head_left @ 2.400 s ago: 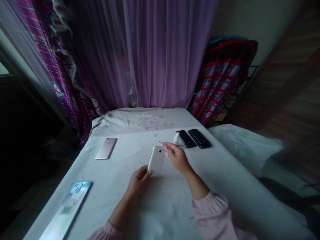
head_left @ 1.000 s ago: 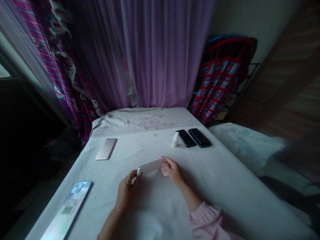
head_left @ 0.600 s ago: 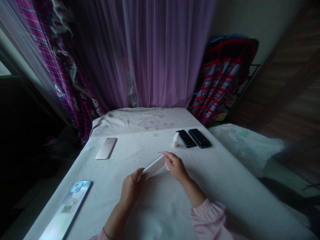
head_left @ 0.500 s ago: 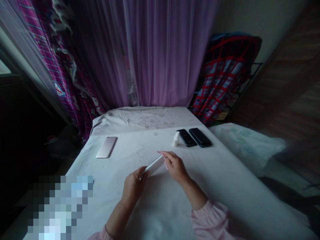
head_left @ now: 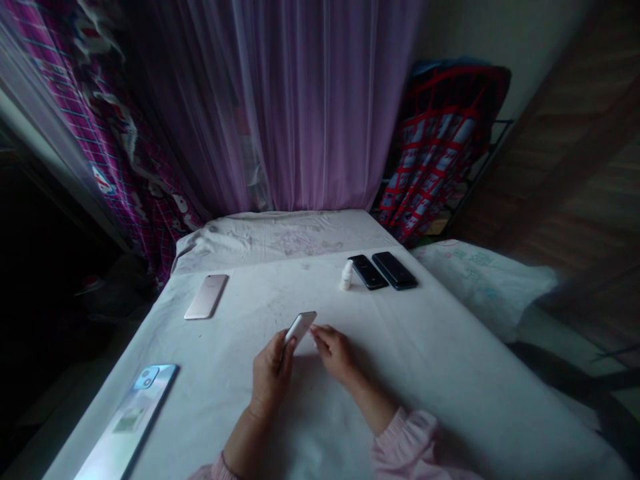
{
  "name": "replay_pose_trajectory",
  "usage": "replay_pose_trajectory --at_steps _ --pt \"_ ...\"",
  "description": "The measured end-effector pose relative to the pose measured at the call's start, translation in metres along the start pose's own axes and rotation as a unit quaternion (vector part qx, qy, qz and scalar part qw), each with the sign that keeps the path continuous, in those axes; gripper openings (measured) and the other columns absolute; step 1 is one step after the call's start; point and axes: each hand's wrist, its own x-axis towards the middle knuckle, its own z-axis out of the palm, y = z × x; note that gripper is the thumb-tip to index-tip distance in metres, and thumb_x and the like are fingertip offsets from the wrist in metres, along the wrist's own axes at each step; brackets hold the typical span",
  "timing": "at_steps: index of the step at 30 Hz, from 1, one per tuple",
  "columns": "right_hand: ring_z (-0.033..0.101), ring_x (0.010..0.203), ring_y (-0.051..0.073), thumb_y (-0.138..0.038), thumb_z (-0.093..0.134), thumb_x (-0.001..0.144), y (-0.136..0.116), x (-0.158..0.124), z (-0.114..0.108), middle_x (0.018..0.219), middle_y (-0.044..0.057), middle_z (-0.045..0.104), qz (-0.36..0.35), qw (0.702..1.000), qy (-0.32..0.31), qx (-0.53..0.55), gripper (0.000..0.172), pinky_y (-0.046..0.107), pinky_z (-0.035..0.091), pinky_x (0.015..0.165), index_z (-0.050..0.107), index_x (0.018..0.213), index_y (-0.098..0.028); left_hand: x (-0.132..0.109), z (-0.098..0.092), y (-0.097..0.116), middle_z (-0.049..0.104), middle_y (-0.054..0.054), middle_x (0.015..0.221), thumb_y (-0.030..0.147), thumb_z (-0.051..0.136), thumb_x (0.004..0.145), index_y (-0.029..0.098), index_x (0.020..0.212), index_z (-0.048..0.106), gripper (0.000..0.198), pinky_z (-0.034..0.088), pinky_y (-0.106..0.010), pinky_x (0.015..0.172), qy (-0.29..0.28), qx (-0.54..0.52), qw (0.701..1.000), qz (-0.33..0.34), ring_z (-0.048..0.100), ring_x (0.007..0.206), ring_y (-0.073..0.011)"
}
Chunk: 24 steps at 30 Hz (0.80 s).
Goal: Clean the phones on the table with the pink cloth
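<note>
My left hand (head_left: 273,367) is wrapped round the lower end of a white phone (head_left: 300,326), which I hold tilted above the sheet. Close to the phone's right edge is my right hand (head_left: 334,352), its fingers curled together. A bit of pink cloth (head_left: 315,339) shows at its fingertips, mostly hidden by the hand. Beyond the hands stands a small white spray bottle (head_left: 347,276). Two dark phones, one nearer the bottle (head_left: 369,272) and a thicker-looking one (head_left: 395,270), lie to the bottle's right.
A pale pink phone (head_left: 207,297) lies face down at the left. A shiny blue-white phone (head_left: 127,423) lies at the near left edge. The white sheet (head_left: 430,387) covers the table. Purple curtains (head_left: 320,107) hang behind it. A white plastic bag (head_left: 485,287) is at the right.
The phone has turned more upright in my left hand. My right hand has come off its far end and moved down toward me, beside its edge. The view has shifted slightly.
</note>
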Motion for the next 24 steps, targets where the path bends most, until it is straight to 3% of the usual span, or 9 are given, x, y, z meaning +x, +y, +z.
replay_pose_trajectory --at_steps 4,8,12,16,21,24 --pt "0.07 0.084 0.02 -0.029 0.044 0.089 0.007 0.004 -0.01 0.093 0.009 0.073 0.07 0.994 0.077 0.014 0.029 0.03 0.056 0.074 0.066 0.107 -0.02 0.005 -0.002 -0.004 0.066 0.001 0.069 0.039 0.041 0.094 0.018 0.098 0.062 0.03 0.048 -0.02 0.054 0.003 -0.025 1.0 -0.011 0.062 0.059 -0.0136" --pt "0.067 0.066 0.016 -0.035 0.045 0.088 0.013 0.006 -0.025 0.079 0.005 0.072 0.122 0.986 0.116 0.011 0.027 0.024 0.053 0.058 0.062 0.101 -0.019 0.017 0.0 -0.011 0.073 -0.007 0.101 0.032 0.043 0.094 0.019 0.115 0.062 0.031 0.056 -0.028 0.076 0.012 0.031 0.998 0.05 0.07 0.088 -0.0202" --pt "0.064 0.062 0.016 -0.036 0.048 0.085 0.017 0.004 -0.031 0.075 0.004 0.07 0.135 0.978 0.157 -0.008 0.025 0.024 0.052 0.057 0.063 0.095 -0.019 0.02 0.014 -0.013 0.069 -0.009 0.115 0.021 0.044 0.093 0.02 0.121 0.062 0.033 0.056 -0.035 0.086 -0.086 0.108 0.981 0.135 0.068 0.1 -0.0224" --pt "0.065 0.072 0.018 -0.038 0.05 0.084 0.019 0.005 -0.037 0.085 0.008 0.071 0.131 0.971 0.198 0.008 0.027 0.028 0.053 0.065 0.066 0.095 -0.018 0.017 0.034 -0.009 0.066 -0.009 0.122 0.01 0.045 0.088 0.019 0.118 0.064 0.037 0.053 -0.039 0.093 -0.14 0.149 0.967 0.149 0.063 0.11 -0.0241" --pt "0.066 0.074 0.019 -0.047 0.049 0.086 0.02 0.004 -0.041 0.083 0.008 0.072 0.192 0.963 0.18 0.06 0.036 0.027 0.053 0.065 0.068 0.092 -0.017 0.014 0.04 -0.014 0.062 -0.01 0.128 0.021 0.053 0.089 0.021 0.121 0.062 0.034 0.05 -0.042 0.098 -0.162 0.14 0.963 0.164 0.058 0.118 -0.0258" --pt "0.066 0.068 0.019 -0.052 0.049 0.085 0.024 0.0 -0.039 0.074 0.007 0.072 0.206 0.962 0.164 0.068 0.042 0.025 0.052 0.058 0.069 0.084 -0.016 0.008 0.029 -0.029 0.055 -0.013 0.136 0.035 0.059 0.086 0.018 0.132 0.052 0.049 0.041 -0.051 0.105 -0.141 0.182 0.961 0.151 0.048 0.128 -0.031"
